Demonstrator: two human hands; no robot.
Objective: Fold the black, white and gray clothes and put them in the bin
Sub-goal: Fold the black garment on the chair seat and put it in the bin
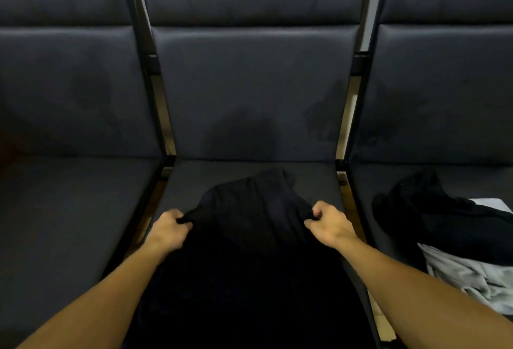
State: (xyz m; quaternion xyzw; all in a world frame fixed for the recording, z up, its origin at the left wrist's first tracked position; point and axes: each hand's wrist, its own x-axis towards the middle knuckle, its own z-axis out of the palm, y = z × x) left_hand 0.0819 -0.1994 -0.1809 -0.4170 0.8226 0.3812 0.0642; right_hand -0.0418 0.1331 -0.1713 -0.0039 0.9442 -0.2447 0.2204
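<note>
A black garment (249,223) lies spread on the middle seat (313,182) of a row of dark padded chairs, its far end reaching toward the seat's back edge and its near part hanging over the front edge toward the person. The left hand (169,228) pinches the cloth at its left edge, fingers curled round a small bunch of fabric; the right hand (327,223) grips the right edge the same way, so the two hands stand apart with the cloth stretched between them.

On the right seat (361,182), near its front edge, a pile waits: another black piece (430,210) lying over light gray and white clothes (469,273). No bin is in view.

The garment looks soft, thin and light, with no stiffness of its own; it will likely sag and crease wherever it is not held. Taking it at two matching points on opposite edges, as here, seems the sound way to keep it flat. Being black on a dark seat, its edges are hard to read, so seams and corners may need to be felt for.
</note>
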